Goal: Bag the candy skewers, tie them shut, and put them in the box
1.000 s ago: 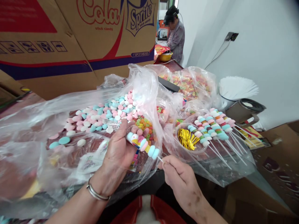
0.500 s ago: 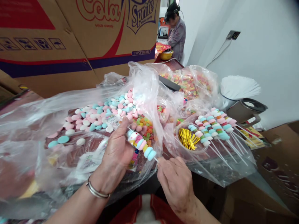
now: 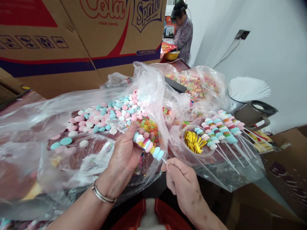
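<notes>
My left hand, palm up, is closed around a clear printed bag with the top of a marshmallow skewer at its mouth. How deep the skewer sits in the bag is partly hidden by my thumb and fingers. Pale blue, pink and yellow pieces show along the skewer, which slants down to the right. My right hand pinches the bare white stick below the blue marshmallows. Behind my left hand lie loose pink, white and blue marshmallows and ring-shaped gummies.
Finished-looking marshmallow skewers lie at right beside a round tub of gold twist ties. Past them stand a lidded mug and a bundle of white sticks. A large carton blocks the back left. Another person works farther back.
The skewer's lower end has risen slightly and shifted right, with my right hand still pinching the stick. My left hand has turned a little around the bag. The camera view has shifted slightly.
</notes>
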Tool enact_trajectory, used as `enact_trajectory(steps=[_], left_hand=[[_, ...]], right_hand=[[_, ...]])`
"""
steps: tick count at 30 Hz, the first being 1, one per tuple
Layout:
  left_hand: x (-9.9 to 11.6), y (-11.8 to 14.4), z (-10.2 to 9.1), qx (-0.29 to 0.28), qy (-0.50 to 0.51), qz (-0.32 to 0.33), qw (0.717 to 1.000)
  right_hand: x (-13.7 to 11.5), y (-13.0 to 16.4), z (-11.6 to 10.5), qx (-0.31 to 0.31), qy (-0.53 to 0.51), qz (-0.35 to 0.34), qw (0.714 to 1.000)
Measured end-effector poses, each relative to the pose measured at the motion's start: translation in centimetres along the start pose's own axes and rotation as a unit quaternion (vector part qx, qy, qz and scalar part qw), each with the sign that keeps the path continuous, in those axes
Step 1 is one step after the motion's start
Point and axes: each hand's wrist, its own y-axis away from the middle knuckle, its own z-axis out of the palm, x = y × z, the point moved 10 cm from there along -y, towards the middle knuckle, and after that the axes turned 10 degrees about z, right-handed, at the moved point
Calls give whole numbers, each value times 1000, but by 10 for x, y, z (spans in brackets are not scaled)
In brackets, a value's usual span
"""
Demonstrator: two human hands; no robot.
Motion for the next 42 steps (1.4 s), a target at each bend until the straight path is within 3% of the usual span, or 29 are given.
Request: enact_trajectory(steps=[2, 3, 6, 8, 11, 13, 14, 16, 18, 19, 21, 23, 26, 31, 34, 35, 37, 38, 40, 41, 42], left_hand=[[5, -3, -2, 12, -4, 15, 1000], [7, -4, -3, 20, -7, 20, 1000], [13, -5, -6, 46, -16, 38, 998], [15, -6, -9, 56, -24, 47, 997], [11, -6, -9, 47, -29, 46, 997], [8, -6, -10, 42, -35, 41, 998], [7, -6, -11, 43, -41, 41, 997], [6, -6, -12, 42, -49, 41, 997], [8, -7, -13, 43, -49, 47, 997], [9, -7, -12, 44, -47, 49, 997], [11, -8, -11, 39, -37, 53, 997], [11, -9, -7, 24, -22, 49, 998], [7, -7, -5, 14, -10, 33, 999], [7, -9, -9, 34, -27, 30, 999], [7, -12, -8, 32, -35, 32, 998], [6, -12, -7, 31, -42, 29, 998], [0, -9, -7, 36, -64, 24, 997], [-4, -7, -8, 38, -73, 21, 996], [-11, -2, -8, 39, -82, 18, 996], [-14, 0, -8, 38, -81, 15, 996], [-16, 1, -7, 34, -75, 12, 997]], right_hand=[[-18, 6, -3, 38, 127, -93, 987], [-30, 12, -2, 66, 197, -163, 965], [-59, 37, 9, 158, 359, -360, 847], [-64, 46, 18, 195, 416, -421, 782], [-63, 47, 22, 221, 452, -442, 743], [-62, 45, 17, 226, 441, -433, 753], [-62, 42, 13, 219, 426, -418, 772], [-56, 31, 6, 170, 374, -350, 842], [-36, 10, 5, 67, 272, -201, 939], [-21, 3, 8, 12, 201, -110, 973], [3, -2, 16, -60, 51, 42, 996], [12, -3, 21, -76, -58, 106, 990], [13, -6, 22, -76, -133, 116, 981], [16, -10, 25, -90, -173, 120, 973], [18, -10, 27, -98, -120, 119, 981], [14, -10, 24, -80, -64, 89, 991], [-9, -8, 14, 4, 98, -52, 994], [-25, -1, 12, 59, 185, -148, 970], [-49, 21, 17, 151, 308, -320, 883], [-53, 29, 21, 174, 333, -371, 849], [-54, 32, 23, 177, 336, -389, 839]])
